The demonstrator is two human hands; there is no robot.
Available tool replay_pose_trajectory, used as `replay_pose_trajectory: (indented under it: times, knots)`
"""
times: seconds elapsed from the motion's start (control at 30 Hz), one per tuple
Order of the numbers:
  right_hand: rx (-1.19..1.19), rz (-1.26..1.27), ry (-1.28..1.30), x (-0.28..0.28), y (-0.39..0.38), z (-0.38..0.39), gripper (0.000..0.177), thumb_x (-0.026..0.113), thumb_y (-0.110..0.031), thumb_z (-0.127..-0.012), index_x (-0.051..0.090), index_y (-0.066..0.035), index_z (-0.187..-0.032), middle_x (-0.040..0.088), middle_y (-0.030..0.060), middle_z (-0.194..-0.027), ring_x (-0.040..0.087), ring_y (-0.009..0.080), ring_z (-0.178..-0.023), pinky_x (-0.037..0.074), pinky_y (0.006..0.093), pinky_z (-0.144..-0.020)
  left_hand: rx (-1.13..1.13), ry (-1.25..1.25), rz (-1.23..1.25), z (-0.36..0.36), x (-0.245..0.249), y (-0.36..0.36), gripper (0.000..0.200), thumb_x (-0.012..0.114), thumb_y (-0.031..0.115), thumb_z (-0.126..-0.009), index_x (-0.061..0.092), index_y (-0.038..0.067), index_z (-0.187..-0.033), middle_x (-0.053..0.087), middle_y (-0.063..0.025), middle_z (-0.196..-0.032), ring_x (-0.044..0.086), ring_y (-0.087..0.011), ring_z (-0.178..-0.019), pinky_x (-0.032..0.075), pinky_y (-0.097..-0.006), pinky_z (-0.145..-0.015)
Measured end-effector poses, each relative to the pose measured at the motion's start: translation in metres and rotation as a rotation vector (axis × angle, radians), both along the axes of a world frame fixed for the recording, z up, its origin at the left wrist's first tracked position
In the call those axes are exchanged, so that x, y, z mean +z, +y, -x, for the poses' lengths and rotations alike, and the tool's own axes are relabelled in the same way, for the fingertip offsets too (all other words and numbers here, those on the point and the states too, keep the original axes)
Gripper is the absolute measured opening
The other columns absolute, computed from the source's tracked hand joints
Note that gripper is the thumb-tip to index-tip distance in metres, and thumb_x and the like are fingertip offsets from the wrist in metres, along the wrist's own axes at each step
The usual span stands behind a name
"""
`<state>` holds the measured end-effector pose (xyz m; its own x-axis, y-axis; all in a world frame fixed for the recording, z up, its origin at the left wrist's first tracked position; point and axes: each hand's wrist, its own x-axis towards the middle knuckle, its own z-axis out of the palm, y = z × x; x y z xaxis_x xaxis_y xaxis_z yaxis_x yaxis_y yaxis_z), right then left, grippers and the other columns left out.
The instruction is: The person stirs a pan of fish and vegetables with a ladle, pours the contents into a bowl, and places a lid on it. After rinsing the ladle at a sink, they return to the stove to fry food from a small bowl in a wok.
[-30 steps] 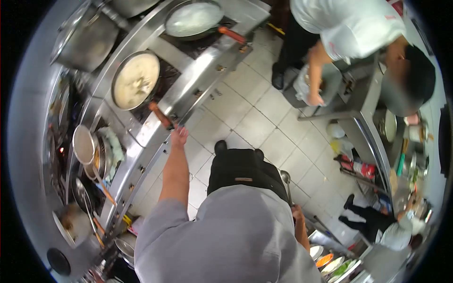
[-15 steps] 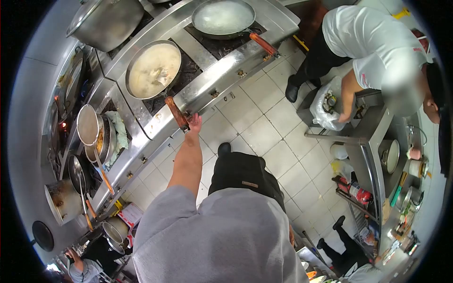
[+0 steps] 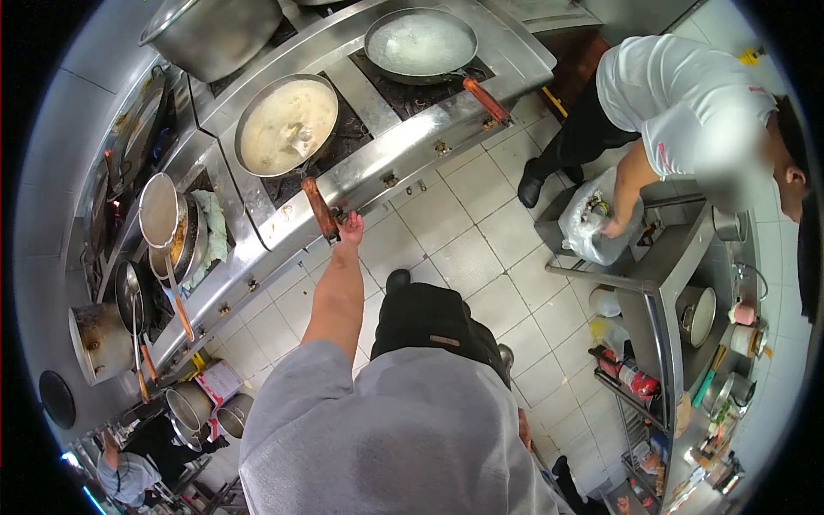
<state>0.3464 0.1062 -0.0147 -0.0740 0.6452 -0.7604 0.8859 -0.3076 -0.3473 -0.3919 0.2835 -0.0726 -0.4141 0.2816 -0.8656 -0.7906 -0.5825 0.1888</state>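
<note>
My left hand (image 3: 350,229) is at the stove's front panel, its fingers closed around a stove knob (image 3: 340,215) that they partly hide. Just left of it is the wooden handle (image 3: 319,209) of a wide pan (image 3: 287,129) holding pale, cloudy liquid with some pieces in it. A second pan (image 3: 421,41) of whitish, bubbling liquid sits on the burner to the right, its wooden handle (image 3: 487,100) over the front edge. Of my right hand (image 3: 524,427), only a bit of skin shows beside my grey shirt; its fingers are hidden.
A large pot (image 3: 210,39) stands at the upper left. Farther left are a strainer (image 3: 160,210), a cloth (image 3: 209,232) and a stained pot (image 3: 101,343). At the right, a person (image 3: 687,112) in white bends over a lined bin (image 3: 592,219) beside a metal shelf unit (image 3: 669,343).
The whole view has shifted slightly. My left hand remains by the knob, its fingers drawn in more. The person's arm reaches lower into the bin. My right shoe has come into view.
</note>
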Motion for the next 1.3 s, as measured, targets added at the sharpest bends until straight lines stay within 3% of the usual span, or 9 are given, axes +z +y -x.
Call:
replay_pose_trajectory:
  times: [0.13,0.23,0.43,0.63,0.83,1.03,1.3]
  knots:
    - [0.022,0.006,-0.005,-0.002,0.008,-0.005,0.032,0.06,-0.022,-0.081,0.06,0.009,-0.088,0.062,0.0214,-0.07,0.063,0.0323,-0.066,0.05,0.0384,-0.059,-0.04,-0.04,-0.087,0.008,-0.014,-0.006,0.048,0.033,0.043,-0.095,0.026,0.028,-0.14,0.048,-0.0103,-0.117,0.056,-0.0234,-0.102,0.045,-0.0439,-0.087]
    - [0.034,0.013,-0.003,-0.004,0.011,-0.01,0.032,0.06,-0.022,-0.08,0.061,0.009,-0.088,0.062,0.0216,-0.071,0.063,0.0327,-0.067,0.05,0.0385,-0.059,0.0,0.096,0.097,-0.011,0.009,0.003,0.044,0.034,0.041,-0.096,0.032,0.022,-0.135,0.047,-0.0101,-0.117,0.055,-0.0232,-0.102,0.044,-0.0443,-0.089]
    - [0.054,0.028,0.003,-0.006,0.017,-0.018,0.033,0.06,-0.023,-0.08,0.061,0.009,-0.089,0.063,0.0222,-0.072,0.063,0.0334,-0.068,0.05,0.0386,-0.06,-0.057,0.119,0.024,-0.003,-0.008,-0.006,0.042,0.033,0.038,-0.097,0.032,0.024,-0.136,0.047,-0.0108,-0.114,0.055,-0.0231,-0.1,0.045,-0.0428,-0.089]
    - [0.059,0.039,-0.001,-0.007,0.018,-0.025,0.034,0.06,-0.024,-0.079,0.061,0.009,-0.09,0.063,0.0227,-0.073,0.064,0.0341,-0.07,0.051,0.0387,-0.062,-0.067,0.107,0.119,-0.005,0.0,-0.003,0.032,0.037,0.033,-0.097,0.042,0.016,-0.123,0.05,-0.0107,-0.108,0.055,-0.0228,-0.095,0.045,-0.0419,-0.088]
    - [0.06,0.043,0.001,-0.01,0.014,-0.029,0.035,0.061,-0.025,-0.078,0.062,0.008,-0.09,0.063,0.0232,-0.075,0.064,0.0348,-0.071,0.051,0.0389,-0.063,-0.158,0.172,0.204,-0.001,-0.004,-0.009,0.029,0.042,0.031,-0.096,0.045,0.014,-0.119,0.045,-0.0069,-0.117,0.051,-0.024,-0.103,0.045,-0.0442,-0.09]
    - [0.059,0.042,0.005,-0.015,0.015,-0.03,0.036,0.061,-0.025,-0.078,0.062,0.008,-0.091,0.064,0.0237,-0.076,0.064,0.0354,-0.073,0.051,0.039,-0.064,-0.178,0.179,0.245,0.002,-0.003,-0.01,0.032,0.047,0.027,-0.095,0.047,0.012,-0.123,0.049,-0.0044,-0.118,0.051,-0.0241,-0.103,0.046,-0.044,-0.085]
    - [0.084,0.025,0.015,-0.021,0.02,-0.039,0.038,0.061,-0.027,-0.077,0.063,0.008,-0.092,0.064,0.0244,-0.078,0.064,0.0364,-0.075,0.051,0.0392,-0.066,-0.285,0.265,0.46,0.005,0.004,-0.011,0.038,0.057,0.015,-0.089,0.043,0.011,-0.125,0.052,-0.009,-0.116,0.058,-0.0259,-0.098,0.051,-0.0404,-0.07]
